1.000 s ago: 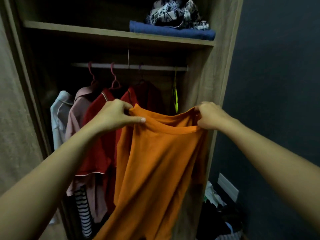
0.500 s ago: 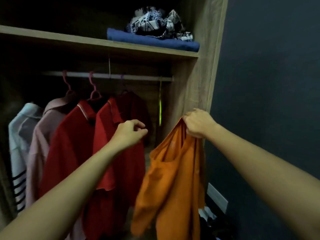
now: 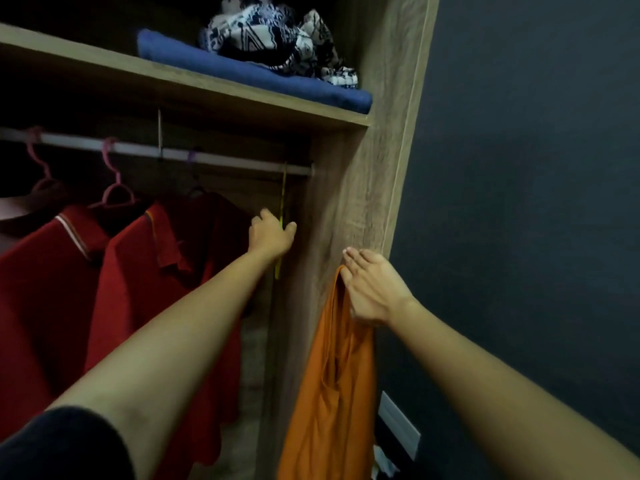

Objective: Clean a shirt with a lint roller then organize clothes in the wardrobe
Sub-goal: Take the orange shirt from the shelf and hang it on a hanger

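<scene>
Head view: left hand reaches into the wardrobe, fingers loosely curled at the yellow hanger hanging from the rail; closed grasp not confirmable. Right hand holds the orange shirt bunched at its top, beside the wardrobe side panel. Red shirts hang left. Advice: lift hanger's hook clear of rail, then feed it through the neckline, keeping fabric untwisted.

Count: two red shirts left of my fingers, one orange shirt, three pink/purple hangers, one yellow hanger, two folded items above.
</scene>
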A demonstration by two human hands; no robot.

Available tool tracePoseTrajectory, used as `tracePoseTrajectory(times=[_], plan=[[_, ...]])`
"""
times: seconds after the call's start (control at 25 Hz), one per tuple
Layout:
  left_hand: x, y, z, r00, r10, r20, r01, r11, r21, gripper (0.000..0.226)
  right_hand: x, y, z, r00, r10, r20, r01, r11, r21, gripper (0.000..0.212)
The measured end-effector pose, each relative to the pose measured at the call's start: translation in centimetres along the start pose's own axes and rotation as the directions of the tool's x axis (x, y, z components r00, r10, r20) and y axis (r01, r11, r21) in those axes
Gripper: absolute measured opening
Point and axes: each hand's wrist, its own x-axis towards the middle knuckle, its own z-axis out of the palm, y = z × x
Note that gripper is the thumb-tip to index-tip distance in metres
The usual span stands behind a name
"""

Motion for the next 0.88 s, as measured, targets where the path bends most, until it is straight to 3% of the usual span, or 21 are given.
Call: tracePoseTrajectory(times=[0.12,0.28,0.4,0.64,0.76,0.88], plan=[[1.3,0.3,0.6,0.986,-0.163,0.046,0.167,0.98,-0.111,0.055,0.2,0.0,0.2,1.0,0.006,-0.004,-0.006,1.0,-0.004,0.067],[1.8,0.4,1.0,0.973,-0.193,-0.128,0.178,0.977,-0.119,0.031,0.4,-0.1,0.6,0.999,0.022,-0.026,-0.022,1.0,0.01,0.066],[1.7,0.7,0.0,0.962,-0.171,-0.215,0.145,0.981,-0.13,0.033,0.4,-0.2,0.6,0.999,0.04,-0.027,-0.04,0.999,0.008,0.066],[-1.9,-2.2,-3.6,0.961,-0.211,-0.181,0.203,0.977,-0.058,0.046,0.0,-0.8,-0.5,0.997,0.082,0.009,-0.082,0.996,0.018,0.062],[-5.9,-6.1,-5.3,0.977,-0.086,-0.195,0.087,0.996,-0.005,0.039,-0.2,-1.1,-1.4,0.993,0.103,0.05,-0.104,0.994,0.012,0.06],[-10.1,-10.4,-8.4,0.97,0.138,-0.198,-0.132,0.99,0.044,0.028,0.1,-1.6,-2.4,0.986,0.147,0.082,-0.154,0.985,0.075,0.053]])
